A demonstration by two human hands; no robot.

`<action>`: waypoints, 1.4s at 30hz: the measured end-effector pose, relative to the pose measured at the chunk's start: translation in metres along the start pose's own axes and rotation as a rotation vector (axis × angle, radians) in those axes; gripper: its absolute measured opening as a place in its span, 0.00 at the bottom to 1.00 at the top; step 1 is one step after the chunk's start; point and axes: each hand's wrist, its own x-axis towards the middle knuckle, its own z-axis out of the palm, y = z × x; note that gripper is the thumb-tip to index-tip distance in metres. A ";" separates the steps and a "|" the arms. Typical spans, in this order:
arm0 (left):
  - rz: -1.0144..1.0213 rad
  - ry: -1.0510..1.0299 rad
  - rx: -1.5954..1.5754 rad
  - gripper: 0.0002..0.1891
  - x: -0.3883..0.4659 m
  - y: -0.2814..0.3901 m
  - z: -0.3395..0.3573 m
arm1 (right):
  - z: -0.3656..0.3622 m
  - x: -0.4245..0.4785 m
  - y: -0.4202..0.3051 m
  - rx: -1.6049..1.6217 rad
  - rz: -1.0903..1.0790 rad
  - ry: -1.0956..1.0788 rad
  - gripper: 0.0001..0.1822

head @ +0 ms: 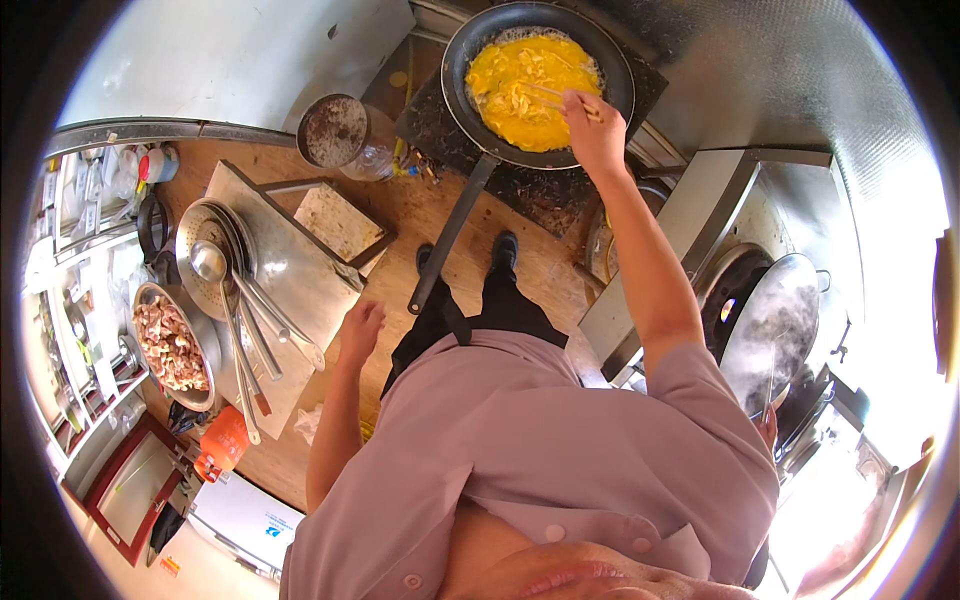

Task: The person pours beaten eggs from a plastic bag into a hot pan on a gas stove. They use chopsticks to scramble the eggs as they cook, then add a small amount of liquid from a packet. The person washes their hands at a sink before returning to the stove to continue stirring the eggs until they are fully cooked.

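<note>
My right hand (596, 129) grips a pair of wooden chopsticks (545, 91), their tips in a layer of yellow beaten egg (525, 64). The egg spreads over the bottom of a black frying pan (459, 82), bubbling along its far edge. Nothing touches the pan's long handle (454, 236), which points back toward me. My left hand (361, 330) hangs low at my side, fingers curled, with no object visible in it. It is nearest to a metal work table (292, 270).
Skimmers and ladles (210, 261) lie stacked on the left table, beside a metal bowl of raw meat pieces (171, 345). A sooty metal pot (332, 131) stands left of the stove. At right, another person's hand (768, 429) is by a steaming wok (772, 330). An orange gas cylinder (225, 439) is behind-left.
</note>
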 end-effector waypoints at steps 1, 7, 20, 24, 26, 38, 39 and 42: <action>0.052 -0.019 0.054 0.12 0.015 0.022 0.011 | -0.001 -0.003 0.009 0.004 0.006 -0.052 0.20; 0.509 0.085 0.154 0.22 0.103 0.058 0.103 | -0.012 0.008 0.061 -0.029 -0.071 -0.063 0.16; 0.108 -0.177 0.249 0.18 0.110 0.121 0.107 | 0.009 0.051 0.035 0.027 -0.034 0.014 0.16; 0.076 -0.180 0.148 0.15 0.114 0.129 0.114 | -0.009 0.015 0.024 0.062 -0.096 0.090 0.15; 0.027 -0.168 0.158 0.14 0.116 0.135 0.119 | -0.024 0.001 0.028 0.131 -0.050 0.141 0.16; 0.228 -0.032 0.365 0.20 0.124 0.131 0.123 | -0.028 -0.032 0.060 0.269 -0.075 0.194 0.20; 0.312 0.028 0.336 0.20 0.115 0.135 0.121 | -0.028 -0.032 0.060 0.298 -0.038 0.180 0.21; 0.453 0.184 0.351 0.20 0.087 0.131 0.114 | -0.028 -0.033 0.059 0.370 0.012 0.164 0.22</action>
